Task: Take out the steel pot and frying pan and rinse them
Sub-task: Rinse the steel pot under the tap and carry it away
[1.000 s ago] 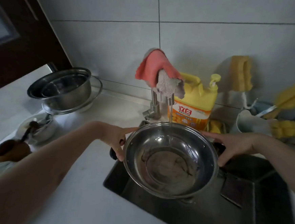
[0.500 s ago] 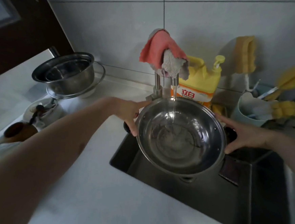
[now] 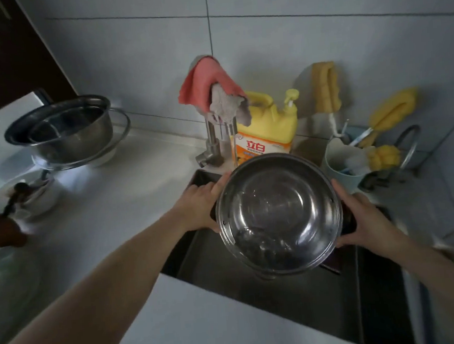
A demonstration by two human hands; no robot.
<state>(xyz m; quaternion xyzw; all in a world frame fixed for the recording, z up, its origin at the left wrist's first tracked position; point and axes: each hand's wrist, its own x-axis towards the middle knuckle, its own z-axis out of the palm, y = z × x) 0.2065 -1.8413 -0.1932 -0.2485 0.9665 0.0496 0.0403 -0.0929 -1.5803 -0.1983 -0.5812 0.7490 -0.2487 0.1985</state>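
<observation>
I hold a round steel pot (image 3: 278,214) over the dark sink (image 3: 298,296), tilted toward me with a little water pooled at its near side. My left hand (image 3: 199,209) grips its left black handle and my right hand (image 3: 360,221) grips its right black handle. A thin stream of water falls from the steel faucet (image 3: 212,143) just behind the pot's far rim. No frying pan is in view.
A pink cloth (image 3: 208,86) and a grey rag hang on the faucet. Behind it stands a yellow detergent jug (image 3: 268,125). Stacked steel bowls (image 3: 62,130) sit on the white counter at left, with a small dish (image 3: 29,192). A blue cup (image 3: 344,162) with yellow brushes is at right.
The pot has moved toward me and tipped more, out from under the water stream. Both hands stayed on its handles. The camera view shifted upward.
</observation>
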